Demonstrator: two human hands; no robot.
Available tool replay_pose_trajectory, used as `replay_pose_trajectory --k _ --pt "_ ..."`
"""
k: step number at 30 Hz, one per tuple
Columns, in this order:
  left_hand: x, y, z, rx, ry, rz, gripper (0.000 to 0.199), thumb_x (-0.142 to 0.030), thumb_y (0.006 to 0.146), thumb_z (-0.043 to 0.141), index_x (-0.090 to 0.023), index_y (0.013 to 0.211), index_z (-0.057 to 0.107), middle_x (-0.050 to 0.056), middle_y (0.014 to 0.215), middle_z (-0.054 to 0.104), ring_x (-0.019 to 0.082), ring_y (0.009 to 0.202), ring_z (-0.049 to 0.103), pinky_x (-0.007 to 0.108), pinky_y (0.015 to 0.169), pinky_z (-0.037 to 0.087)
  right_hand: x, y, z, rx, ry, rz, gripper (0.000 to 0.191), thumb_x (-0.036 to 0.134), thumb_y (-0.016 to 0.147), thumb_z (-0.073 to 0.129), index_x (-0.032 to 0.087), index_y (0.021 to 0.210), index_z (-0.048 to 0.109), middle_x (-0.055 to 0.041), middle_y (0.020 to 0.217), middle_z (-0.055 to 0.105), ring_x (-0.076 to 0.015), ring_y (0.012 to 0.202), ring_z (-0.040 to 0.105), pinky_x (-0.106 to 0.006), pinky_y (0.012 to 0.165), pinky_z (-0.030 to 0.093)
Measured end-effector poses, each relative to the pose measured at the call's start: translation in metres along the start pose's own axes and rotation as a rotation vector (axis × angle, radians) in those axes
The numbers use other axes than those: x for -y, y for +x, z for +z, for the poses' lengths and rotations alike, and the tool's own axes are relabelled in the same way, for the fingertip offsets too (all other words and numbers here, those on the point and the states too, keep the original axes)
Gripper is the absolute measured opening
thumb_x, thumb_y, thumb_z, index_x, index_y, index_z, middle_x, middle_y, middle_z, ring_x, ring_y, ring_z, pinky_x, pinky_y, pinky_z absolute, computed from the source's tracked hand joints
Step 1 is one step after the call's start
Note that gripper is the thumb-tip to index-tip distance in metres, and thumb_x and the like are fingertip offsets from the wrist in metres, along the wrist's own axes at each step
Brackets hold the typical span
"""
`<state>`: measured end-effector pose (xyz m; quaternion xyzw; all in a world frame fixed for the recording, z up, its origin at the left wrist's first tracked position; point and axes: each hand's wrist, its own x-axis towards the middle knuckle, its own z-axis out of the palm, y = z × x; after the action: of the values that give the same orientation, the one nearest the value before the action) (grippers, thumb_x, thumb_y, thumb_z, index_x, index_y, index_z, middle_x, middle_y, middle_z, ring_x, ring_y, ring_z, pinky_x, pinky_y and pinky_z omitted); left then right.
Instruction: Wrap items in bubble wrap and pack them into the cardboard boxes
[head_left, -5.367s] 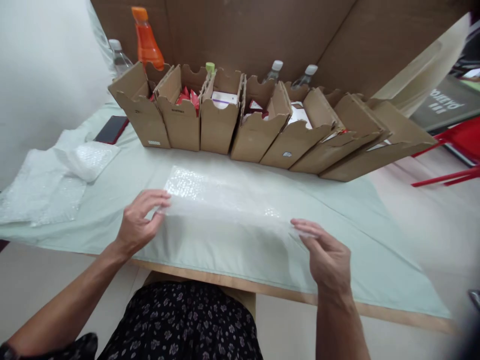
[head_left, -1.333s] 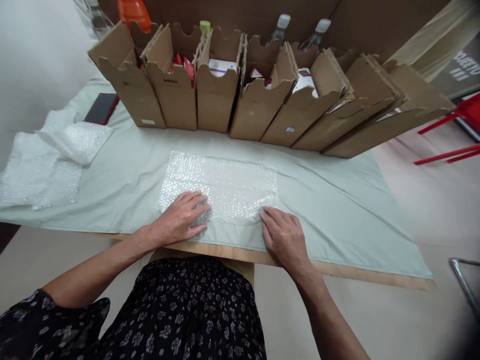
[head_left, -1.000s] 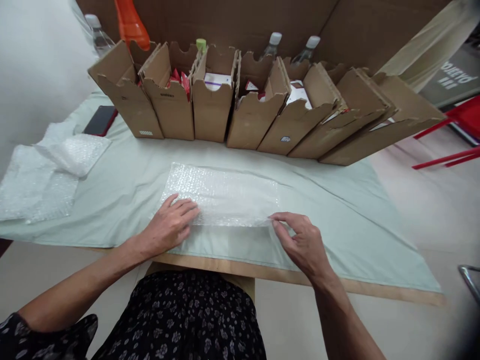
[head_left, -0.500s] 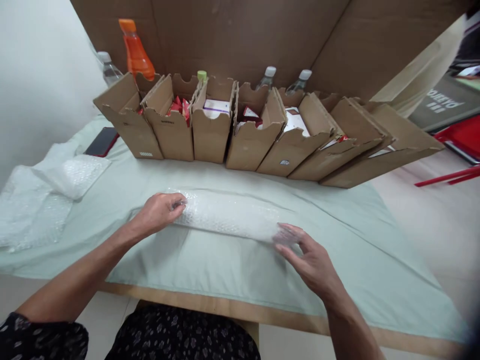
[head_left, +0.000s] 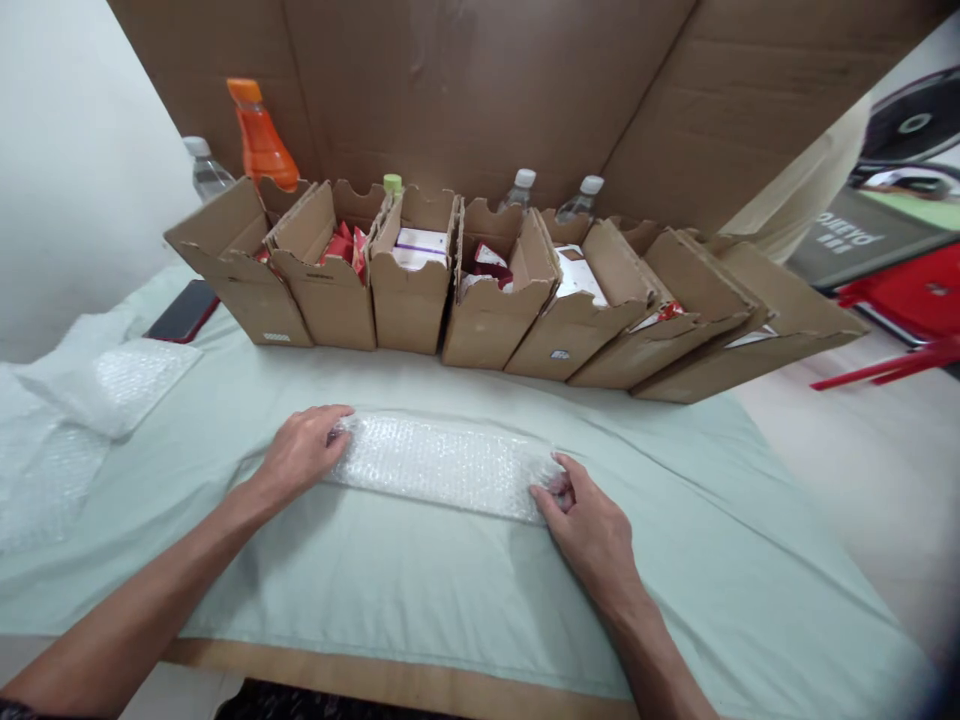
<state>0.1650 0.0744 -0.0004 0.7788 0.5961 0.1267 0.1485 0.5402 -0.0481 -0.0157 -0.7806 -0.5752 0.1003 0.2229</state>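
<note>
A long folded strip of bubble wrap (head_left: 442, 462) lies across the pale green cloth (head_left: 420, 590) in front of me. Its left end is pinched in my left hand (head_left: 304, 455), thumb toward the strip. At the right end, my right hand (head_left: 589, 515) grips the wrap between thumb and fingers. The wrap looks flat and layered; whether anything is inside cannot be made out.
Several cardboard bins (head_left: 409, 305) holding small packets stand in a row behind the strip. Bottles, one orange (head_left: 264, 150), stand behind them. Loose bubble wrap (head_left: 56, 450) and a phone (head_left: 182, 311) lie at the left. A red stool (head_left: 919, 310) is at the right.
The view has tilted, so everything sits lower in it. My right hand has come in from the strip's right end and closed on it. The strip looks flatter and sharper.
</note>
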Motion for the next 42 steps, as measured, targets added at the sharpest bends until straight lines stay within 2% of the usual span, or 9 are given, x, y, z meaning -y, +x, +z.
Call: replay_pose_trajectory --k 9,14,17,19,22,27,34,39,42 --pt "-0.01 0.012 -0.002 0.025 0.189 0.11 0.042 -0.027 0.09 0.055 -0.013 0.128 0.067 0.015 0.114 0.072 0.034 0.11 0.063 0.046 0.097 0.051 0.006 0.02 -0.005 -0.006 -0.223 -0.061 0.047 0.045 0.089 0.054 0.015 0.123 0.068 -0.0138 0.108 0.074 -0.0286 0.099 0.069 -0.04 0.089 0.051" --pt "-0.014 0.004 -0.011 0.139 0.1 0.047 0.044 -0.019 0.09 0.05 -0.019 0.131 0.066 0.01 0.123 0.074 0.029 0.116 0.066 0.04 0.102 0.048 0.021 0.018 -0.017 0.237 -0.188 0.043 0.044 0.037 0.089 0.049 0.019 0.125 0.068 -0.0057 0.085 0.074 -0.0253 0.082 0.071 -0.035 0.076 0.051" --pt "-0.007 -0.006 -0.019 0.253 -0.019 0.044 0.048 -0.02 0.086 0.05 -0.025 0.131 0.067 0.004 0.124 0.075 0.024 0.104 0.071 0.033 0.092 0.05 0.022 0.011 -0.033 0.39 -0.126 -0.009 0.037 0.038 0.086 0.052 0.023 0.115 0.071 -0.0014 0.075 0.072 -0.0235 0.073 0.07 -0.033 0.069 0.049" --pt "-0.002 -0.01 -0.022 0.31 -0.064 0.05 0.048 -0.023 0.085 0.052 -0.026 0.129 0.068 0.002 0.115 0.077 0.023 0.093 0.071 0.032 0.085 0.05 0.024 0.011 -0.045 0.372 -0.081 -0.031 0.035 0.043 0.085 0.056 0.024 0.109 0.072 -0.0015 0.076 0.072 -0.023 0.071 0.07 -0.034 0.067 0.05" --pt "0.002 -0.01 -0.022 0.309 -0.1 -0.001 0.045 -0.031 0.086 0.053 -0.026 0.127 0.069 0.002 0.098 0.077 0.023 0.087 0.07 0.031 0.079 0.049 0.035 0.025 -0.062 0.165 0.008 -0.076 0.039 0.051 0.086 0.059 0.022 0.107 0.073 -0.0035 0.08 0.074 -0.0209 0.068 0.068 -0.034 0.068 0.052" --pt "-0.004 -0.006 -0.017 0.269 -0.119 -0.062 0.042 -0.026 0.086 0.053 -0.026 0.123 0.072 0.002 0.096 0.078 0.021 0.084 0.07 0.029 0.077 0.047 0.085 0.07 -0.075 -0.073 0.142 -0.314 0.034 0.043 0.091 0.058 0.02 0.111 0.072 -0.0031 0.079 0.072 -0.0172 0.065 0.065 -0.032 0.068 0.053" --pt "-0.003 -0.006 -0.016 0.28 -0.135 -0.028 0.042 -0.019 0.086 0.054 -0.025 0.123 0.072 0.002 0.096 0.079 0.023 0.091 0.071 0.03 0.082 0.046 0.147 0.111 -0.063 -0.177 0.182 -0.518 0.032 0.032 0.094 0.058 0.019 0.122 0.066 -0.0014 0.08 0.071 -0.015 0.066 0.064 -0.031 0.07 0.055" --pt "-0.005 -0.005 -0.017 0.295 -0.106 -0.006 0.044 -0.017 0.086 0.053 -0.022 0.126 0.072 0.003 0.095 0.08 0.025 0.093 0.072 0.034 0.087 0.046 0.204 0.133 -0.049 -0.189 -0.003 -0.704 0.039 0.02 0.095 0.053 0.015 0.132 0.061 -0.0157 0.14 0.063 -0.0246 0.113 0.068 -0.039 0.092 0.058" --pt "-0.004 -0.006 -0.017 0.307 -0.093 0.008 0.045 -0.017 0.086 0.052 -0.023 0.126 0.072 0.004 0.096 0.08 0.026 0.096 0.072 0.035 0.092 0.046 0.244 0.151 -0.037 -0.135 -0.194 -0.635 0.054 0.017 0.093 0.055 0.011 0.147 0.049 -0.0206 0.158 0.046 -0.0304 0.127 0.061 -0.04 0.091 0.059"
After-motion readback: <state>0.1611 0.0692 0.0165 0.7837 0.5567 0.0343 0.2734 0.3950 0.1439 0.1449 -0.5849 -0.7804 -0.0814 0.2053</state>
